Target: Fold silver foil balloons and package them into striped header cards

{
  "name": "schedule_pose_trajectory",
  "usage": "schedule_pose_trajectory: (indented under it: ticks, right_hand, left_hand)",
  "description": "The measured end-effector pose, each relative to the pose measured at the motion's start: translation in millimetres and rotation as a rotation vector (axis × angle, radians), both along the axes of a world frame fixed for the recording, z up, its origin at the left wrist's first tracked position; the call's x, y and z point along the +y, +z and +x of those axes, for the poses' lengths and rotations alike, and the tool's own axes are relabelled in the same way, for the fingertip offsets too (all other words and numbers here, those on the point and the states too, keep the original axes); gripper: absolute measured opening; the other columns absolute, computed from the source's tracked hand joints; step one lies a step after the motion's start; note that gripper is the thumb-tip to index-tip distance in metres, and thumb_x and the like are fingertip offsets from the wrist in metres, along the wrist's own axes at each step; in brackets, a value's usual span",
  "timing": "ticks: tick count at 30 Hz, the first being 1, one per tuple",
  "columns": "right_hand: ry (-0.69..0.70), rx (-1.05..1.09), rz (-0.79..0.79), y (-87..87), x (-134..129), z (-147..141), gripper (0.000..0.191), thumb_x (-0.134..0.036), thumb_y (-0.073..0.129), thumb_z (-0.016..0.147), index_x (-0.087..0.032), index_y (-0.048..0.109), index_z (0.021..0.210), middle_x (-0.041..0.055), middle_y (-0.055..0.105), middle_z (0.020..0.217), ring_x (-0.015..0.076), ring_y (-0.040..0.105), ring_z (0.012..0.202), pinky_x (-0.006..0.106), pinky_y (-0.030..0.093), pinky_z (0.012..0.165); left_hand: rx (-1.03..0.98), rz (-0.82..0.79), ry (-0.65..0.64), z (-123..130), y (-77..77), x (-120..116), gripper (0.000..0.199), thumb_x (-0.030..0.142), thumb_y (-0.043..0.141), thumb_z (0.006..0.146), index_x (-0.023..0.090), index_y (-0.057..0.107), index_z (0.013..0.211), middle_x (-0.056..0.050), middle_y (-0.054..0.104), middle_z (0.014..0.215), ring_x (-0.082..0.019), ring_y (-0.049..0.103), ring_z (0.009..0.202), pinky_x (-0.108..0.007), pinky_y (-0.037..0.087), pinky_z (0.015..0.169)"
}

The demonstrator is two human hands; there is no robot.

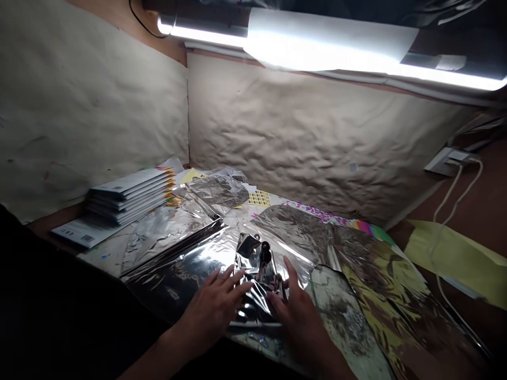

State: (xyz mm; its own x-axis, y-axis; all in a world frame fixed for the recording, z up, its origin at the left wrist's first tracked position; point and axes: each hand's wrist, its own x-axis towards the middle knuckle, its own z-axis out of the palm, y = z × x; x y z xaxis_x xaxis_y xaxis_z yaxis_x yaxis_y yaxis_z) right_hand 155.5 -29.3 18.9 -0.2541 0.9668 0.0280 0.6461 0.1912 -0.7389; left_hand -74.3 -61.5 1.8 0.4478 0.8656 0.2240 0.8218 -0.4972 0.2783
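Note:
A mirror-like silver foil sheet (170, 285) covers the table in front of me, creased and shiny. My left hand (217, 301) rests flat on it, fingers spread. A smaller crumpled piece of silver foil (253, 293) lies between my hands, with dark reflections on its folds. My right hand (299, 311) is at the right edge of this piece, index finger stretched out and thumb apart, touching the foil. Whether a bit of foil is caught among its lower fingers is hard to make out.
Flat booklets (127, 198) are stacked at the left by the wall. More wrinkled foil (222, 190) lies behind, with a yellow sticker sheet (259, 198). Gold-tinted film (392, 285) spreads on the right. A white cable (446, 198) hangs from a socket, and a tube light (447, 78) runs overhead.

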Motion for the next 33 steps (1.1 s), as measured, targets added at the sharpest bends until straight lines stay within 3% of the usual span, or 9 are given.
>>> schedule_pose_trajectory:
  ticks: [4,8,13,18,23,27,29,31,33]
  right_hand:
    - [0.041,-0.180,0.369,-20.0,-44,50,0.080,-0.045,0.052,0.093,-0.028,0.006,0.156,0.0158,0.045,0.144,0.0333,0.056,0.122,0.045,0.051,0.094]
    - [0.409,-0.392,0.646,-27.7,-58,87,0.091,-0.060,0.059,0.086,-0.030,0.012,0.157,0.0109,0.033,0.156,0.0384,0.033,0.141,0.051,0.033,0.112]
    - [0.699,-0.496,0.365,-0.1,-29,70,0.094,-0.064,0.061,0.083,-0.027,0.015,0.157,0.0081,0.029,0.158,0.0322,0.026,0.145,0.048,0.024,0.118]
    - [0.691,-0.390,0.216,13.2,-17,54,0.093,-0.060,0.069,0.076,-0.024,0.030,0.153,0.0079,0.041,0.152,0.0285,0.031,0.142,0.042,0.029,0.117]
    - [0.666,-0.316,0.178,20.0,-15,50,0.078,-0.045,0.070,0.077,-0.024,0.042,0.147,0.0091,0.048,0.146,0.0274,0.039,0.136,0.041,0.034,0.114]
    - [0.671,-0.146,0.087,26.2,-1,55,0.064,-0.044,0.067,0.080,-0.023,0.052,0.139,0.0105,0.056,0.136,0.0273,0.048,0.127,0.041,0.039,0.108]
    - [0.655,-0.046,0.029,23.0,7,60,0.075,-0.051,0.070,0.077,-0.022,0.048,0.142,0.0125,0.054,0.137,0.0296,0.049,0.125,0.043,0.040,0.106]
    - [0.605,0.011,-0.016,16.6,15,62,0.086,-0.054,0.074,0.072,-0.020,0.045,0.145,0.0144,0.052,0.139,0.0327,0.049,0.125,0.045,0.040,0.105]
    - [0.493,0.060,-0.060,9.8,24,57,0.067,-0.052,0.069,0.079,-0.017,0.056,0.134,0.0137,0.061,0.127,0.0322,0.056,0.115,0.044,0.045,0.098]
  left_hand:
    - [0.019,-0.024,-0.145,-2,6.1,-20,0.047,0.034,0.042,0.098,0.035,0.039,0.145,0.000,0.041,0.152,-0.028,0.039,0.140,-0.052,0.037,0.112]
    - [0.024,-0.027,-0.224,-7,6.5,-32,0.050,0.033,0.044,0.098,0.036,0.036,0.147,0.000,0.038,0.154,-0.027,0.039,0.140,-0.049,0.036,0.113]
    - [-0.026,-0.112,-0.259,-13,23.0,-23,0.054,0.034,0.048,0.096,0.039,0.035,0.147,0.002,0.045,0.150,-0.025,0.043,0.136,-0.047,0.033,0.116]
    - [-0.125,-0.219,-0.304,-19,39.6,-12,0.065,0.016,0.055,0.083,0.036,0.041,0.144,0.000,0.053,0.141,-0.023,0.048,0.129,-0.041,0.035,0.114]
    - [-0.164,-0.202,-0.328,-21,35.0,-11,0.093,0.017,0.064,0.071,0.032,0.021,0.153,-0.003,0.049,0.144,-0.024,0.044,0.131,-0.041,0.032,0.115]
    - [-0.185,-0.228,-0.282,-14,31.9,-3,0.052,0.023,0.058,0.087,0.036,0.049,0.137,0.000,0.060,0.127,-0.020,0.054,0.115,-0.034,0.043,0.102]
    - [-0.248,-0.240,-0.240,-11,31.5,6,0.036,0.026,0.049,0.094,0.032,0.058,0.128,-0.001,0.066,0.118,-0.019,0.057,0.107,-0.031,0.045,0.094]
    - [-0.327,-0.264,-0.175,-9,31.7,16,0.030,0.031,0.043,0.097,0.027,0.067,0.114,-0.002,0.071,0.102,-0.018,0.061,0.094,-0.029,0.045,0.084]
    - [-0.419,-0.309,-0.076,-6,31.9,26,0.035,0.036,0.040,0.098,0.022,0.071,0.094,-0.002,0.071,0.083,-0.016,0.062,0.078,-0.026,0.044,0.072]
